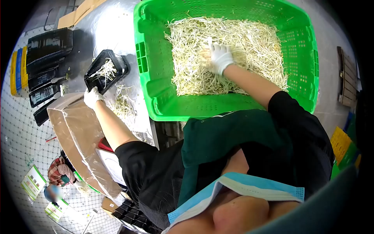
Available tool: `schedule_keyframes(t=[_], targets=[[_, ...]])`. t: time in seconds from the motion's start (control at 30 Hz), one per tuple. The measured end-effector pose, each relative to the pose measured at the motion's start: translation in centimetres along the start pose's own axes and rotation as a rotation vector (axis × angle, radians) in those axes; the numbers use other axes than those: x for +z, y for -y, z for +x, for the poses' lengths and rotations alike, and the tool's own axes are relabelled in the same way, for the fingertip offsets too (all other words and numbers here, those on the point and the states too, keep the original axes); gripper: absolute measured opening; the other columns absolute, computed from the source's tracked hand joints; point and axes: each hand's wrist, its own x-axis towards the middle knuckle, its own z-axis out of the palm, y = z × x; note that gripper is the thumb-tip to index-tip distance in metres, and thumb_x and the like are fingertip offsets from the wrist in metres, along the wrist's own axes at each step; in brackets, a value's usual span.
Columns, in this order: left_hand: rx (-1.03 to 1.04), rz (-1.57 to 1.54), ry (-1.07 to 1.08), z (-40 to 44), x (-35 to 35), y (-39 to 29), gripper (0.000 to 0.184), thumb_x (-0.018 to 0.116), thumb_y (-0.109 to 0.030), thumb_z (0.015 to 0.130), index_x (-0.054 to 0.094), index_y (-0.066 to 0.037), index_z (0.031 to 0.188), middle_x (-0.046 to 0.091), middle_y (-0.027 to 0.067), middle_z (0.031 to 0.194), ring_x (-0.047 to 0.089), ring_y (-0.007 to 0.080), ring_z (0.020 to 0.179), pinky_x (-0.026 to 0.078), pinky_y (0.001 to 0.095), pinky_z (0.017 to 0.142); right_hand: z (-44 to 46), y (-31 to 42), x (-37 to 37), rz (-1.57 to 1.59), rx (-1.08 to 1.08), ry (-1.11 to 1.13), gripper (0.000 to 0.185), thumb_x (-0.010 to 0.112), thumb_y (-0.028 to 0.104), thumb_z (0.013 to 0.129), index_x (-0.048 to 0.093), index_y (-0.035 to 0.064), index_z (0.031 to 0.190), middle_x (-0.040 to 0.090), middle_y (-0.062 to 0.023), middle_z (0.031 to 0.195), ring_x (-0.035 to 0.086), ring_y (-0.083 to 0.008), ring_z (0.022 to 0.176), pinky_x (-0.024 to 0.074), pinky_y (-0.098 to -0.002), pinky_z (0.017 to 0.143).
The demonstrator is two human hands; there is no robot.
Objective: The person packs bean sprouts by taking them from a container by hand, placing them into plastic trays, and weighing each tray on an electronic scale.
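Observation:
My left hand (93, 97), in a white glove, grips the near corner of a black plastic tray (121, 64) on the metal table. A small heap of bean sprouts (106, 71) lies in that tray. My right hand (221, 58), also gloved in white, is down in the mass of bean sprouts (257, 50) filling the bottom of a large green crate (163, 111). Its fingers curl into the sprouts and are partly hidden and blurred there, with one finger showing above.
Stacks of black trays (48, 48) stand at the table's left edge. Loose sprouts (124, 107) litter the metal table (113, 23). A cardboard box (68, 128) with a plastic liner stands near my left arm. Another person (60, 171) is at the lower left.

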Motion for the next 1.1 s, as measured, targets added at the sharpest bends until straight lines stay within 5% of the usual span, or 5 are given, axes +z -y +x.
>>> schedule_keyframes(t=[0.17, 0.3, 0.57, 0.77, 1.1], targets=[[0.156, 0.069, -0.177, -0.2, -2.7, -0.5, 0.028, 0.072, -0.014, 0.068, 0.068, 0.001, 0.091, 0.068, 0.0118, 0.081, 0.060, 0.0192, 0.070, 0.047, 0.0309, 0.070, 2.2, -3.3, -1.3, 0.256, -0.088, 0.132, 0.117, 0.074, 0.049, 0.064, 0.003, 0.0070, 0.147, 0.038, -0.0196, 0.138, 0.045, -0.0262, 0.123, 0.0420, -0.0405, 0.096], [-0.126, -0.940, 0.201, 2.9, -4.6, 2.7, 0.016, 0.069, -0.010, 0.070, 0.062, 0.002, 0.079, 0.063, 0.0093, 0.080, 0.059, 0.0228, 0.069, 0.051, 0.0352, 0.069, 2.3, -1.4, 2.2, 0.054, -0.008, -0.089, 0.109, 0.074, 0.047, 0.064, 0.014, 0.0099, 0.147, 0.051, -0.0159, 0.129, 0.052, -0.0272, 0.116, 0.0421, -0.0393, 0.096], [-0.394, -1.596, -0.085, -9.6, -13.5, 4.4, 0.008, 0.061, -0.005, 0.064, 0.058, -0.002, 0.070, 0.061, 0.0164, 0.099, 0.055, 0.0390, 0.098, 0.041, 0.0706, 0.085, 2.9, -8.9, -2.8, 0.645, -0.226, 0.222, 0.093, 0.071, 0.039, 0.061, 0.033, 0.0049, 0.139, 0.059, -0.0190, 0.117, 0.062, -0.0242, 0.098, 0.0509, -0.0332, 0.084], [-0.375, -1.634, 0.339, -20.4, -12.9, -3.1, 0.043, 0.063, -0.006, 0.063, 0.061, 0.004, 0.104, 0.061, 0.0193, 0.112, 0.058, 0.0321, 0.103, 0.050, 0.0474, 0.089, 4.1, -6.6, 0.8, 0.407, -0.147, 0.017, 0.102, 0.074, 0.045, 0.061, 0.027, 0.0052, 0.142, 0.053, -0.0187, 0.127, 0.059, -0.0304, 0.103, 0.0507, -0.0338, 0.083], [-0.294, -1.730, 0.666, -27.6, -9.7, -10.1, 0.060, 0.061, -0.002, 0.067, 0.048, 0.000, 0.126, 0.051, 0.0193, 0.126, 0.052, 0.0366, 0.113, 0.048, 0.0600, 0.088, 5.2, -12.2, 0.8, 0.591, -0.332, -0.121, 0.105, 0.080, 0.049, 0.059, 0.033, 0.0003, 0.139, 0.056, -0.0183, 0.124, 0.059, -0.0233, 0.106, 0.0469, -0.0324, 0.091]])
